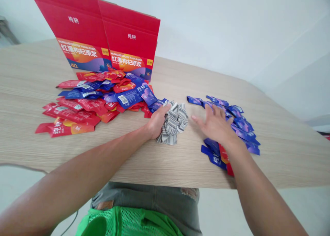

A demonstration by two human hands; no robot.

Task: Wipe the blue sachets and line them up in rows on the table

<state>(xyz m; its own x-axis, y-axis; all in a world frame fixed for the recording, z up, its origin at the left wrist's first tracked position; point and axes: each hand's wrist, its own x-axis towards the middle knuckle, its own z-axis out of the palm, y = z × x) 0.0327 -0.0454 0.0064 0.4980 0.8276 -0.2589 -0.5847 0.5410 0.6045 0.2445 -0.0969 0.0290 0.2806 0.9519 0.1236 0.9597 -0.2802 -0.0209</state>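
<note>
Bunched in my left hand (157,121) is a grey-and-white striped cloth (174,123), at the middle of the table. My right hand (215,122) has its fingers spread, palm down, over the near-left side of a group of blue pouches (242,124); whether it touches them I cannot tell. Below that hand, another blue pouch (213,158) and a partly hidden red pouch (223,155) lie near the table's front edge. Left of the cloth is a large heap of red pouches (77,112) mixed with blue pouches (129,97).
An unfolded red carton (103,33) with printed panels stands upright behind the heap, before the white wall. The pale wood-grain table (170,167) ends just in front of my body. A cable (23,166) hangs off its left front side.
</note>
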